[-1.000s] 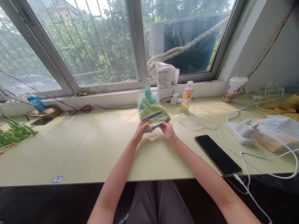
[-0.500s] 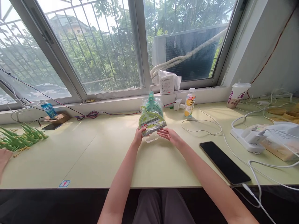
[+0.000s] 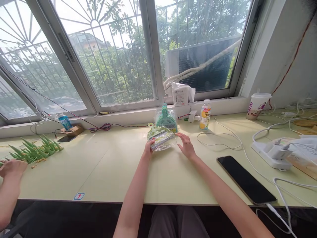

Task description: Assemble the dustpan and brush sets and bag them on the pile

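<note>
A small light-green dustpan (image 3: pixel 151 130) with a striped brush (image 3: pixel 162 139) across it lies in clear plastic wrap in front of me. My left hand (image 3: pixel 148 148) grips its left edge, thumb on top. My right hand (image 3: pixel 186 145) is at the package's right side, fingers stretched and thumb apart, fingertips close to the wrap; whether they touch it I cannot tell. Right behind, a stack of teal dustpans (image 3: pixel 164 115), also in clear wrap, stands against the wall below the window.
A juice bottle (image 3: pixel 205 115), a white cable (image 3: pixel 223 144) and a phone (image 3: pixel 245 178) are on the right, with a power strip (image 3: pixel 271 155) beyond. At the far left, another person's hand (image 3: pixel 13 168) is by some green spiky items (image 3: pixel 37 148).
The wrapped dustpan has tipped flatter and lower, baring more of the teal stack. My right hand has shifted from under its edge to its right side. The other person's hand has come further into view.
</note>
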`<state>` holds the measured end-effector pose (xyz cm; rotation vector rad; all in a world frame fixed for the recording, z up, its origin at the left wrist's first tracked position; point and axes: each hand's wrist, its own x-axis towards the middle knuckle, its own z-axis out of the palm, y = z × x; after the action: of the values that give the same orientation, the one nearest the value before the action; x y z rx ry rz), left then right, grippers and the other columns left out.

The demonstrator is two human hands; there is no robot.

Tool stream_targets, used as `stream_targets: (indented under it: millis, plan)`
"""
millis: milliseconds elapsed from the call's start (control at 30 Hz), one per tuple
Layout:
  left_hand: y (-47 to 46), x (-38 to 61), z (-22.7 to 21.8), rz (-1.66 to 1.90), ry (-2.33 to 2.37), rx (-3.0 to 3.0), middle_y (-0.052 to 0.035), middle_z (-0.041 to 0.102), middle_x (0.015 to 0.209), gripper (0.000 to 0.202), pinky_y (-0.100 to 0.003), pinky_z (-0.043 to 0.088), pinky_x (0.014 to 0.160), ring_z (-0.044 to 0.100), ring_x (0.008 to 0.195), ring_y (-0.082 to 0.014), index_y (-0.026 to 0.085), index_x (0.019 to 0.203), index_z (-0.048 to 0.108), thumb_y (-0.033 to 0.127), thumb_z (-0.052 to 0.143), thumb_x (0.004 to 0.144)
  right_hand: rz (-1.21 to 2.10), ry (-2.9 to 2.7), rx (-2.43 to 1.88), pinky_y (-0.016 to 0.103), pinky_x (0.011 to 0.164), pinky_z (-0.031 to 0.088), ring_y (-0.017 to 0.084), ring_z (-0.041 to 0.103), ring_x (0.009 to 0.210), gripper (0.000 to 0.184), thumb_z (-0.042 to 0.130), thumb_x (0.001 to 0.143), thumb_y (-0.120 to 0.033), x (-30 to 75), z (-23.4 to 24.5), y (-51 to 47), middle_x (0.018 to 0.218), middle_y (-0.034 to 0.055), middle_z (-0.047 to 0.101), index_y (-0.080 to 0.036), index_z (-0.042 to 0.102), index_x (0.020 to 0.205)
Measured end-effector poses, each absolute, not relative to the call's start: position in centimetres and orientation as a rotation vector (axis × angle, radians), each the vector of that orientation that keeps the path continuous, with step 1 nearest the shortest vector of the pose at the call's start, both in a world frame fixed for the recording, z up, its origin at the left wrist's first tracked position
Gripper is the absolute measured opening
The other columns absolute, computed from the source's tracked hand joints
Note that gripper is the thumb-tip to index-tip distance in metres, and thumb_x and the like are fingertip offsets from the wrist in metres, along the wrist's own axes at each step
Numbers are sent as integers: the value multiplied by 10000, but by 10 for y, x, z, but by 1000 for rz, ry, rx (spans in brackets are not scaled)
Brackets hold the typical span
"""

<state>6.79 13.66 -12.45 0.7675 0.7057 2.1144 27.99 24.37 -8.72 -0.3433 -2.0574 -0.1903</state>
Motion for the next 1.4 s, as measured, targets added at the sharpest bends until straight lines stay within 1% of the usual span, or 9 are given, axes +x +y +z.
stream_targets:
  millis: [100, 200, 400, 700, 867, 967, 1067, 1233, 1400]
  plan:
    - [136, 71, -124, 2088, 681, 791, -124, 677, 931, 314, -321, 571, 696, 663, 768, -193, 56, 1022, 583, 119, 575, 714, -245, -2095, -298, 458, 980, 448, 257, 412, 1260, 649, 549, 766, -114, 278, -89, 248, 1373, 27, 465, -308, 391, 1364]
    - [135, 74, -122, 2061, 668, 804, -135, 674, 959, 314, -336, 578, 705, 667, 794, -209, 52, 1025, 586, 116, 576, 717, -249, -2116, -285, 458, 984, 443, 252, 419, 1251, 641, 576, 784, -142, 277, -90, 249, 1358, 20, 484, -330, 389, 1368]
    - [138, 75, -124, 2037, 647, 815, -129, 670, 983, 302, -354, 586, 726, 667, 826, -218, 60, 1024, 597, 115, 576, 728, -253, -2142, -310, 449, 958, 468, 246, 438, 1225, 462, 580, 797, -140, 277, -90, 247, 1339, -11, 502, -338, 563, 1214]
    - [141, 73, -127, 2023, 620, 789, -117, 677, 961, 292, -326, 582, 739, 666, 797, -197, 67, 1012, 610, 123, 592, 726, -302, -2128, -307, 444, 999, 448, 249, 411, 1243, 641, 549, 799, -93, 278, -88, 246, 1376, -14, 470, -344, 421, 1375]
    - [139, 76, -127, 1987, 628, 805, -117, 682, 929, 302, -321, 576, 733, 668, 773, -197, 62, 1018, 602, 121, 595, 722, -316, -2137, -296, 442, 1002, 443, 246, 424, 1232, 468, 531, 839, -147, 277, -88, 244, 1349, -8, 504, -317, 547, 1275]
    - [138, 77, -126, 1969, 666, 807, -106, 683, 901, 316, -291, 568, 685, 663, 736, -184, 71, 1035, 604, 128, 602, 725, -297, -2142, -294, 437, 977, 459, 236, 447, 1207, 415, 491, 853, -133, 277, -88, 245, 1318, -9, 534, -315, 604, 1208]
    - [136, 77, -126, 1952, 682, 822, -104, 684, 868, 322, -270, 556, 649, 657, 702, -177, 76, 1050, 611, 137, 603, 734, -256, -2138, -298, 431, 951, 472, 227, 474, 1171, 394, 478, 860, -130, 278, -87, 247, 1272, -6, 570, -317, 631, 1170]
    - [136, 78, -125, 1949, 680, 823, -132, 685, 922, 330, -274, 556, 652, 668, 758, -202, 65, 1058, 599, 124, 599, 733, -212, -2131, -288, 436, 919, 483, 233, 500, 1140, 306, 521, 874, -225, 278, -87, 250, 1231, 9, 598, -323, 654, 1131]
    - [136, 77, -126, 1939, 653, 835, -125, 683, 924, 360, -271, 562, 646, 670, 768, -203, 65, 1088, 598, 126, 603, 733, -173, -2126, -291, 426, 916, 480, 232, 508, 1128, 284, 533, 870, -245, 277, -88, 252, 1222, 4, 604, -322, 665, 1110]
